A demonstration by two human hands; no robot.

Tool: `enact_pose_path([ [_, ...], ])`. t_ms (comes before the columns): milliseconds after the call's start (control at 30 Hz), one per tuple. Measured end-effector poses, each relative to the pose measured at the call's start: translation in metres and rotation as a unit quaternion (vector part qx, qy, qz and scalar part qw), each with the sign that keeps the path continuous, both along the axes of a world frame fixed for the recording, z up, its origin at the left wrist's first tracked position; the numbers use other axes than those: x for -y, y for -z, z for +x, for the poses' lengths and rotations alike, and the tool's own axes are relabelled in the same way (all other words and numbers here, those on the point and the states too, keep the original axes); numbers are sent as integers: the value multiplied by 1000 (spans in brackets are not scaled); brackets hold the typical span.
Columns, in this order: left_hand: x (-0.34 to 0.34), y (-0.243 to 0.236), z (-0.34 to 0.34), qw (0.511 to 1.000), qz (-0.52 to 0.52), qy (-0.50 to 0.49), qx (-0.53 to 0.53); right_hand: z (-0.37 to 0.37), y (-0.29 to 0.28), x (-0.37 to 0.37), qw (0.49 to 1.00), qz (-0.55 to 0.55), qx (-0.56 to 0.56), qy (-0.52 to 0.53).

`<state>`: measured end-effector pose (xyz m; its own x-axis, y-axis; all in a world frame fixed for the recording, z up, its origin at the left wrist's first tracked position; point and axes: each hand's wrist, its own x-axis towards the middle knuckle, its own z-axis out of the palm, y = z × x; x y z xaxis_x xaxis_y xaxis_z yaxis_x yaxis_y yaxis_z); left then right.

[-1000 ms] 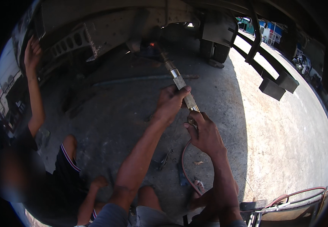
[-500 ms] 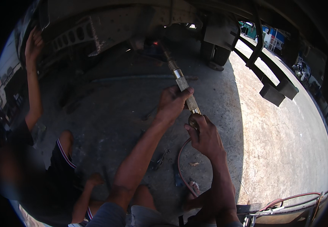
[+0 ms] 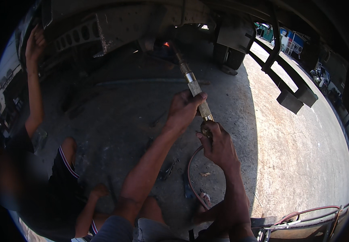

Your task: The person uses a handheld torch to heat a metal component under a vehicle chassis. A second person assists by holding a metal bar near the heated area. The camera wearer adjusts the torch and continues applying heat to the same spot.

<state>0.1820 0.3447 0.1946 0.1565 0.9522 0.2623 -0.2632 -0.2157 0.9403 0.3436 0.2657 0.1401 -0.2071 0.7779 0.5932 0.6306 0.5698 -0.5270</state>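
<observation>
A gas torch (image 3: 193,85) with a metal handle points up and away from me, its far end among dark metal under a vehicle. My left hand (image 3: 182,109) is closed around the middle of the handle, thumb on top. At the handle's near end, my right hand (image 3: 219,146) has its fingers curled round the brass valve end. A reddish hose (image 3: 189,167) hangs from there toward the floor. Just left of the torch tip, a small spot on the metal (image 3: 166,44) glows orange-red; the tip itself is lost in shadow.
On the left a co-worker (image 3: 29,193) sits low, one arm raised to the vehicle's frame (image 3: 75,38). A long pipe (image 3: 142,81) lies across the concrete floor. Beyond it stands a wheel (image 3: 234,59). Black step brackets (image 3: 290,101) hang at right, over sunlit ground.
The glowing spot on the metal has grown larger and brighter. My hands and the torch have hardly moved.
</observation>
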Motion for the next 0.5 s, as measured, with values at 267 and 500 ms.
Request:
enact_pose_path([
  [267, -5, 2, 0, 1000, 2, 2, -3, 0, -1, -1, 1000, 13, 7, -1],
  [500, -2, 1, 1, 1000, -2, -4, -3, 1, -1, 0, 1000, 10, 6, -1],
])
